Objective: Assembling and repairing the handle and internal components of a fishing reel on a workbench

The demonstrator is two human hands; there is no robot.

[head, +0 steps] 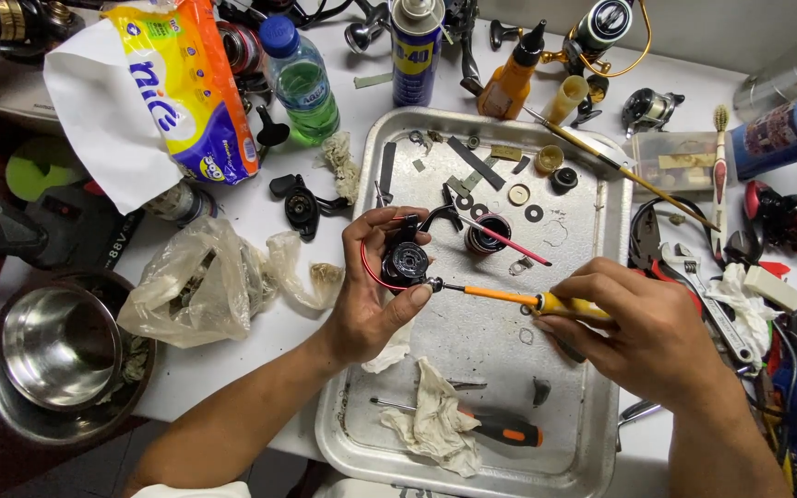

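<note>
Here left hand (371,304) grips black reel body (405,261) — right hand (643,323) clasps yellow screwdriver (509,297).

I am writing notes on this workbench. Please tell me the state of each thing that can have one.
Left hand: closed on the black reel body.
Right hand: closed on the yellow screwdriver, tip at the reel body.
Green bottle: capped, upright.
Steel bowl: upright.
Orange-handled screwdriver: lying in the metal tray.

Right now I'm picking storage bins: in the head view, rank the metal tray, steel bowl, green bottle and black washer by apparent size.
1. metal tray
2. steel bowl
3. green bottle
4. black washer
The bowl lies nearer the camera's edge, but the gaps are plain.
</note>
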